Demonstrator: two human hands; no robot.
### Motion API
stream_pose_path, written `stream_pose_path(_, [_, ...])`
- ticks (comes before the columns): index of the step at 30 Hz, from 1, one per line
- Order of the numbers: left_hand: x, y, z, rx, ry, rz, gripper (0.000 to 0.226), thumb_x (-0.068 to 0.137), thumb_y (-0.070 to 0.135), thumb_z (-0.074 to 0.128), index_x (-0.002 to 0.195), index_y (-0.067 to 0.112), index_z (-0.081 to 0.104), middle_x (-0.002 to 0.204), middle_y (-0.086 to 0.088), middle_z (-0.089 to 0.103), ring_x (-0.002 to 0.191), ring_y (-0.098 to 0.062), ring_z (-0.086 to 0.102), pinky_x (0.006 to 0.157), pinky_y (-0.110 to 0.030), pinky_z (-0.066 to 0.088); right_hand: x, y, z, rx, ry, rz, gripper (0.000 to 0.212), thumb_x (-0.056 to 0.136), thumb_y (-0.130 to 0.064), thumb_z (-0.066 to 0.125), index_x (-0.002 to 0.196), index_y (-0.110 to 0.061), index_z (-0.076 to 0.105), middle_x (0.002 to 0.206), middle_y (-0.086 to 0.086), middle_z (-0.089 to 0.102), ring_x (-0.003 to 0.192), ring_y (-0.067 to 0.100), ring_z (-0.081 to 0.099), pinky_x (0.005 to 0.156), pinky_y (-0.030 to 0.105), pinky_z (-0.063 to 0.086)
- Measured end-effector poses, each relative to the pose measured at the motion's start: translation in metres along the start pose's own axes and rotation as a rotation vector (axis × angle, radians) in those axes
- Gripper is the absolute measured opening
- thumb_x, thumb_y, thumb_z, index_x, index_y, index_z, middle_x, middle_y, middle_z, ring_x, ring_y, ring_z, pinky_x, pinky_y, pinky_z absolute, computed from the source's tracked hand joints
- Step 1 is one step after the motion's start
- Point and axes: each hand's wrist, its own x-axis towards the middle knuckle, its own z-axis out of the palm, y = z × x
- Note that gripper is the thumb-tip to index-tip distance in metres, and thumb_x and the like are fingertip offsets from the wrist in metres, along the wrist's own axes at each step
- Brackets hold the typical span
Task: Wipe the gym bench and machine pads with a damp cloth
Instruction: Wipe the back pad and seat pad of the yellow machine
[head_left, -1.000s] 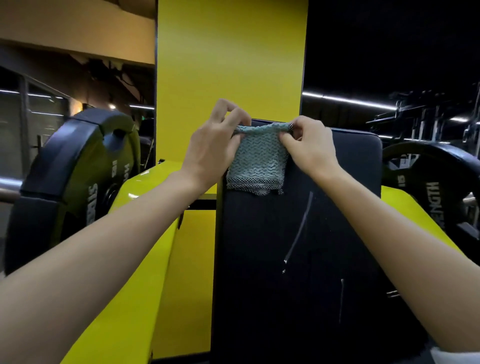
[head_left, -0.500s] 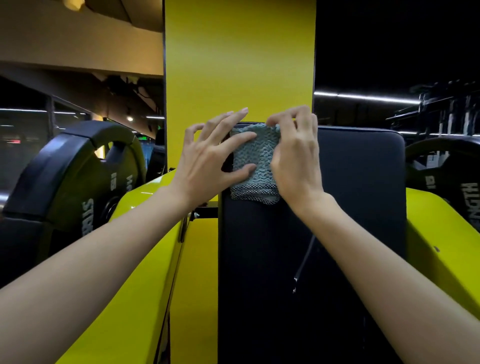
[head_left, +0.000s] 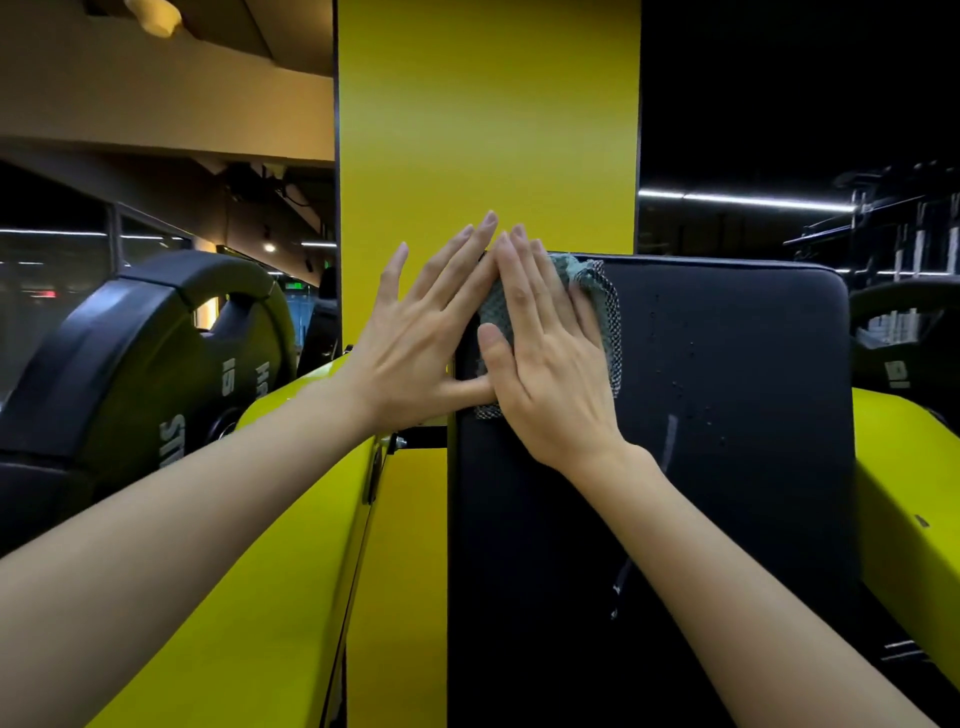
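Observation:
A black upright machine pad (head_left: 727, 415) stands in front of me, with water drops and a pale streak on it. A grey-green cloth (head_left: 602, 306) lies flat against the pad's top left corner. My right hand (head_left: 545, 358) presses on the cloth with straight fingers and covers most of it. My left hand (head_left: 421, 338) is spread flat at the pad's left edge, its fingertips meeting the right hand's and its thumb reaching under the cloth's lower edge.
A yellow pillar (head_left: 488, 130) rises behind the pad. Yellow machine arms (head_left: 270, 571) flank the pad on both sides. A black weight plate (head_left: 156, 374) hangs at the left and another (head_left: 904, 343) at the right. Dark racks stand far right.
Both hands pinched the cloth's top corners a second ago. They have since flattened, and the right hand now covers the cloth against the pad's top left corner.

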Motion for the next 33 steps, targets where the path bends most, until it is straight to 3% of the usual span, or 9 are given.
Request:
stream_pose_path(2, [0.000, -0.006, -0.004, -0.040, -0.048, 0.004, 0.103, 0.082, 0.064, 0.044, 0.158, 0.009, 0.003, 0.167, -0.004, 0.001, 0.154, -0.015, 0.005, 0.121, -0.060, 0.002, 0.001, 0.000, 0.002, -0.061, 0.004, 0.003, 0.063, 0.103, -0.044, 0.020, 0.157, -0.013, 0.015, 0.165, 0.001, 0.013, 0.152, 0.013, 0.006, 0.123, 0.034, 0.005])
stream_pose_path(6, [0.002, -0.011, -0.006, -0.062, -0.102, 0.045, 0.110, 0.079, 0.066, 0.047, 0.158, 0.008, -0.002, 0.167, -0.004, -0.003, 0.154, -0.014, 0.003, 0.120, -0.061, 0.001, 0.000, 0.008, 0.004, -0.185, 0.026, -0.014, 0.057, 0.103, -0.038, 0.022, 0.156, -0.017, 0.020, 0.164, -0.001, 0.016, 0.152, 0.014, 0.009, 0.123, 0.037, 0.005])
stream_pose_path(11, [0.006, -0.013, -0.011, -0.079, -0.186, 0.085, 0.128, 0.070, 0.085, 0.047, 0.157, 0.011, -0.012, 0.167, 0.000, -0.011, 0.153, -0.010, -0.005, 0.122, -0.053, -0.004, -0.004, 0.021, 0.002, -0.326, 0.063, 0.010, 0.053, 0.104, -0.033, 0.025, 0.156, -0.022, 0.023, 0.164, -0.005, 0.019, 0.151, 0.015, 0.013, 0.122, 0.045, 0.008])
stream_pose_path(15, [0.009, -0.019, -0.015, -0.001, -0.256, 0.124, 0.140, 0.061, 0.098, 0.039, 0.156, 0.012, -0.016, 0.166, 0.001, -0.017, 0.152, -0.012, -0.011, 0.121, -0.057, -0.005, -0.009, 0.025, 0.001, -0.315, 0.152, 0.138, 0.051, 0.104, -0.032, 0.027, 0.154, -0.022, 0.030, 0.162, -0.004, 0.025, 0.151, 0.017, 0.017, 0.121, 0.053, 0.012])
stream_pose_path(18, [0.010, -0.021, -0.014, 0.004, -0.284, 0.127, 0.142, 0.058, 0.099, 0.040, 0.155, 0.014, -0.019, 0.165, 0.002, -0.019, 0.152, -0.012, -0.013, 0.120, -0.060, -0.004, -0.008, 0.010, 0.006, -0.286, 0.136, 0.251, 0.061, 0.100, -0.052, 0.023, 0.156, -0.026, 0.023, 0.164, -0.006, 0.016, 0.152, 0.018, 0.008, 0.115, 0.065, 0.001])
stream_pose_path(20, [0.011, -0.022, -0.013, -0.014, -0.291, 0.132, 0.143, 0.057, 0.098, 0.044, 0.155, 0.015, -0.019, 0.165, 0.002, -0.020, 0.152, -0.012, -0.012, 0.120, -0.060, -0.005, -0.005, 0.001, 0.011, -0.307, 0.113, 0.276, 0.074, 0.094, -0.066, 0.023, 0.157, -0.027, 0.017, 0.165, -0.006, 0.010, 0.153, 0.020, 0.002, 0.113, 0.065, -0.004])
stream_pose_path(28, [0.011, -0.025, -0.014, -0.006, -0.283, 0.147, 0.145, 0.057, 0.096, 0.047, 0.155, 0.012, -0.019, 0.165, 0.001, -0.019, 0.152, -0.012, -0.012, 0.121, -0.058, -0.004, -0.002, -0.013, 0.025, -0.262, 0.203, 0.089, 0.055, 0.099, -0.032, 0.036, 0.150, -0.011, 0.037, 0.158, 0.004, 0.034, 0.148, 0.023, 0.027, 0.118, 0.054, 0.022])
stream_pose_path(33, [0.010, -0.021, -0.017, 0.049, -0.280, 0.130, 0.143, 0.057, 0.099, 0.040, 0.155, 0.012, -0.018, 0.165, 0.000, -0.020, 0.152, -0.014, -0.014, 0.120, -0.059, -0.005, -0.003, 0.016, 0.008, -0.237, 0.161, 0.002, 0.052, 0.100, -0.022, 0.038, 0.150, -0.011, 0.038, 0.158, 0.004, 0.035, 0.148, 0.021, 0.027, 0.119, 0.052, 0.021])
